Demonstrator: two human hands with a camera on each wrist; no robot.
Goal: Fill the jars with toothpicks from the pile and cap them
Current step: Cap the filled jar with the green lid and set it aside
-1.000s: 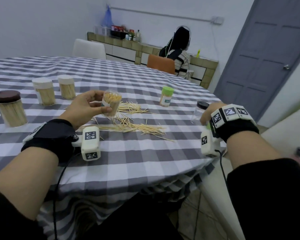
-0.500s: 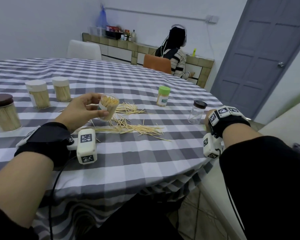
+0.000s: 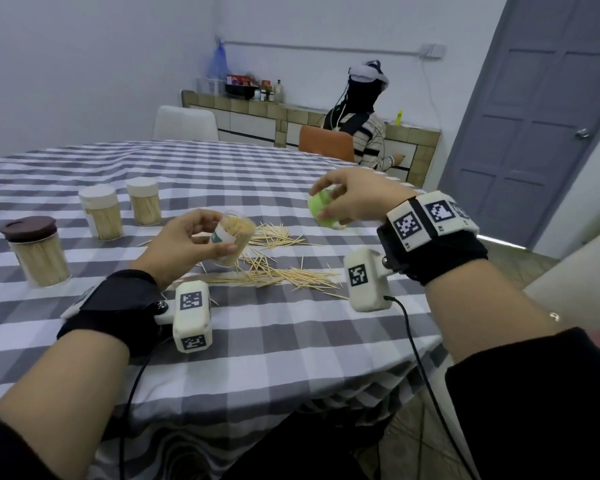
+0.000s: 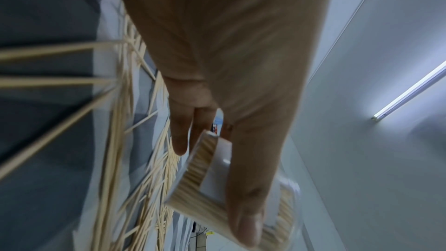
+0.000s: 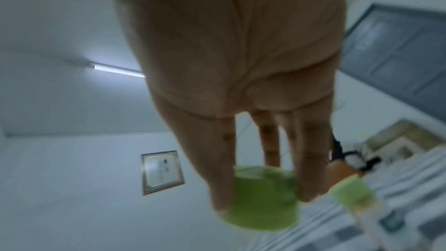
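My left hand [image 3: 219, 235] [image 4: 212, 184] grips a clear, uncapped jar [image 3: 234, 239] [image 4: 193, 175] packed with toothpicks, tilted to the right and held just above the table. To its right and slightly higher, my right hand [image 3: 321, 202] [image 5: 263, 188] pinches a light green cap [image 3: 324, 213] [image 5: 263, 203] between thumb and fingers. Cap and jar are about a hand's width apart. The loose toothpick pile [image 3: 284, 271] [image 4: 135, 159] lies on the checked tablecloth [image 3: 257, 341] below both hands.
At the left stand a brown-lidded jar [image 3: 37, 252] and two white-capped jars [image 3: 102, 213] [image 3: 143, 202], all full of toothpicks. A green-capped jar [image 5: 352, 192] stands beyond my right hand. A person [image 3: 368, 133] sits on an orange chair at the far side.
My right hand has risen from the table's right edge and moved left over the table, now with a green cap in its fingers. My left hand still holds the filled jar.
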